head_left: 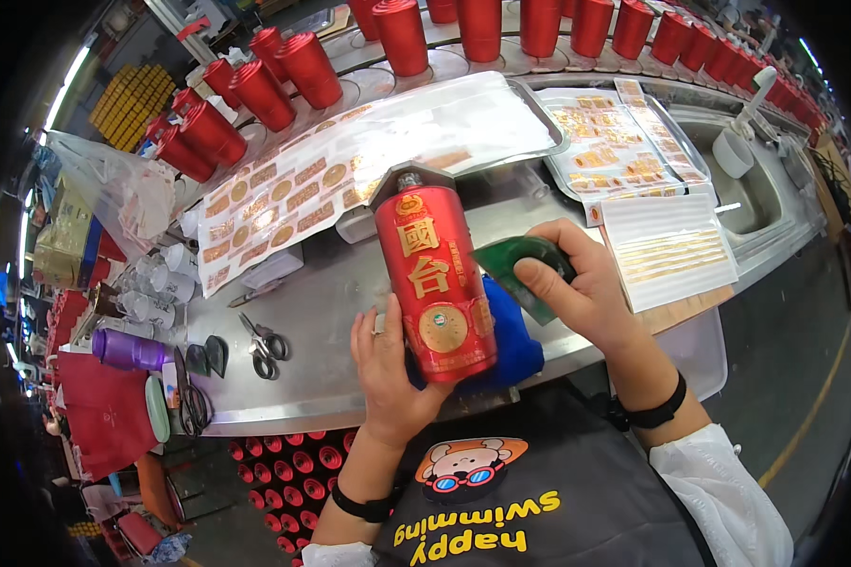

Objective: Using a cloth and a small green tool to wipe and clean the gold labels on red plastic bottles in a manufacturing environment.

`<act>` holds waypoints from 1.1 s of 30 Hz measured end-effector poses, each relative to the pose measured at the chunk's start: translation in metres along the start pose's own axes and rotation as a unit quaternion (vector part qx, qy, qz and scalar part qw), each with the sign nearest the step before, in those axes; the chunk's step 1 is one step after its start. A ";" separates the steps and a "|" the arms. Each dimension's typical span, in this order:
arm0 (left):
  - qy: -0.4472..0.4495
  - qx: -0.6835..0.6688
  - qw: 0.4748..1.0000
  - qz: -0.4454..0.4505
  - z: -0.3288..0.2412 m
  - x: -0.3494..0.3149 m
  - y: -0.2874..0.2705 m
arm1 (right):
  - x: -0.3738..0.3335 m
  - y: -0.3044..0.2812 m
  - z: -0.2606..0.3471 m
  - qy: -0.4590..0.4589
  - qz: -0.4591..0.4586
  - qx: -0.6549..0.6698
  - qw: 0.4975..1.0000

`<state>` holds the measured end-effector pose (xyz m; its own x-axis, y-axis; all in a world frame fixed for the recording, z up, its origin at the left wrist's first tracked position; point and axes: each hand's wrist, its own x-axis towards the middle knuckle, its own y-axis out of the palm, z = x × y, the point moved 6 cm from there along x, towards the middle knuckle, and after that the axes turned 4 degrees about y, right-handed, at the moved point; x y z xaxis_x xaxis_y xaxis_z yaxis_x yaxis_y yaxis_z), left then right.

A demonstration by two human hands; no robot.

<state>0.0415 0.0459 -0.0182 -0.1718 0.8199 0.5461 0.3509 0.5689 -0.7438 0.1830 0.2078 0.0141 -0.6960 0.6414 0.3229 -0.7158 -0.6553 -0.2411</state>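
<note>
A red bottle (456,241) with gold characters and a round gold emblem lies tilted before me, its neck toward a grey angled stand (378,192). My left hand (388,369) is wrapped round its lower left side, near the base. In my right hand (577,283) is a dark green scraper (523,268), pinched between thumb and fingers. The scraper's edge is beside the bottle's right side; whether they touch I cannot tell. Under and right of the bottle's base lies a blue cloth (512,340), partly hidden.
Sheets of gold stickers (279,203) lie beyond the bottle, more on a tray (603,142) at right. Red bottles (402,38) line the conveyor behind. Scissors (263,347), clear cups (147,307) and a purple cup (128,349) are left. A sink (742,194) is far right.
</note>
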 end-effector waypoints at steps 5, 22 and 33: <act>-0.002 -0.012 1.000 -0.001 -0.002 0.001 -0.004 | -0.015 0.000 -0.011 0.025 -0.060 -0.031 0.997; -0.193 -0.364 0.911 -0.025 0.021 0.026 0.013 | -0.017 0.036 0.002 -0.068 0.005 -0.130 0.989; -0.179 -0.408 0.895 -0.043 0.019 0.028 0.013 | -0.011 0.041 -0.005 -0.060 0.002 -0.122 0.991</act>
<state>0.0241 0.0776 -0.0200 -0.4622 0.8265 0.3213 0.8520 0.5144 -0.0976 0.1615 0.1756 -0.0035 -0.6978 0.5768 0.4247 -0.7154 -0.5322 -0.4527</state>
